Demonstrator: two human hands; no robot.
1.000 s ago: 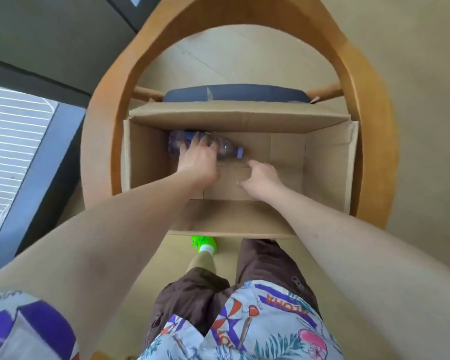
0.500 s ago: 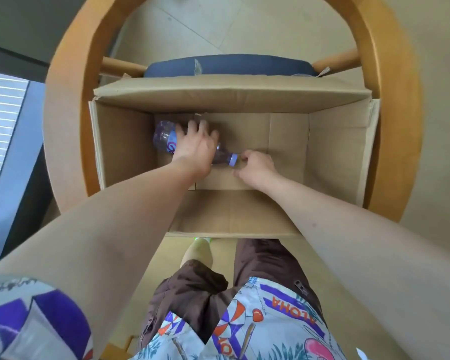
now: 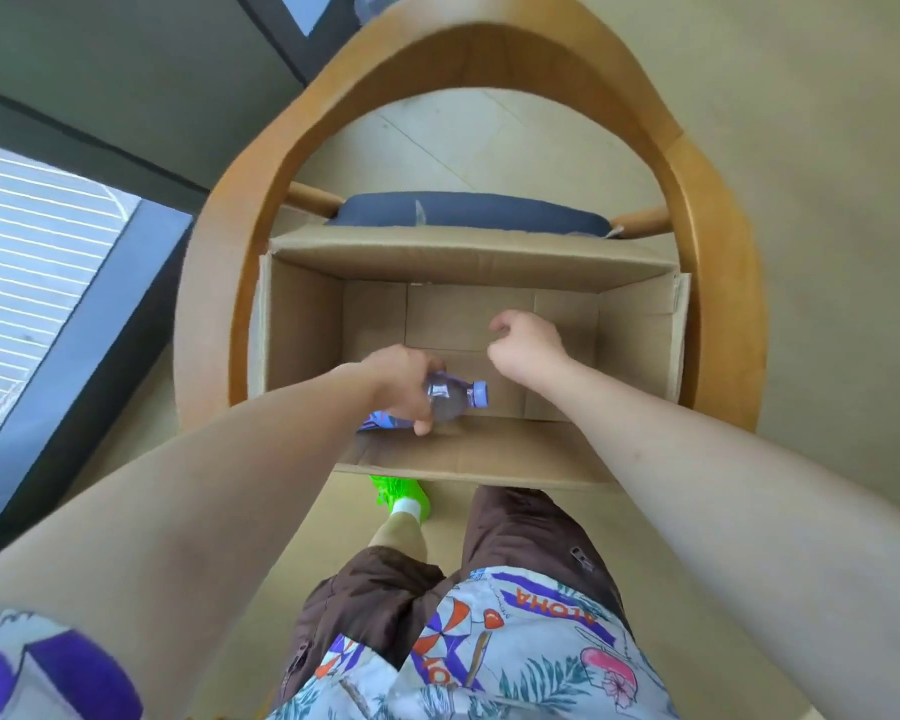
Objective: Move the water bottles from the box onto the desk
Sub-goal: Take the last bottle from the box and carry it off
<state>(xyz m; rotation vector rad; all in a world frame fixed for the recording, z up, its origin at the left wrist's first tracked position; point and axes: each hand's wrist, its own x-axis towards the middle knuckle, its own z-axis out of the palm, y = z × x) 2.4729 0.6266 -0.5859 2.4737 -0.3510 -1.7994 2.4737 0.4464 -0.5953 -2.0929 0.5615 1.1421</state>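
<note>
Gripping the water bottle (image 3: 450, 405) round its middle, the left hand (image 3: 401, 389) holds it above the near side of the cardboard box (image 3: 302, 324), just over the near flap. Fingers and thumb wrapped round the clear body; hold looks full, not a pinch.

Bottle lies nearly flat. Long axis runs left to right across the view: purple cap toward the right hand's side, labelled base end poking out past the left palm on the other side. Cap end sits a shade higher than the base, so a slight tilt.

Right hand (image 3: 528, 343) is inside the box, further from the body than the bottle, fingers loosely curled, holding nothing. It is near the cap but apart from it; a clear gap shows between them.

Box sits on the seat of a wooden chair (image 3: 219, 283) with a dark blue cushion (image 3: 468, 213) showing behind the far flap. Box floor, as far as visible, shows no other bottle; the near corners are hidden by the arms and flap.

Desk is not in view. Judgement: the carry belongs to the left hand alone, since it already has the bottle and the right has nothing. The bottle's sideways lie matters at set-down: if it is meant to stand, the wrist must roll it cap-up first. Chair arm on the left is the nearest thing to clip on the way out.
</note>
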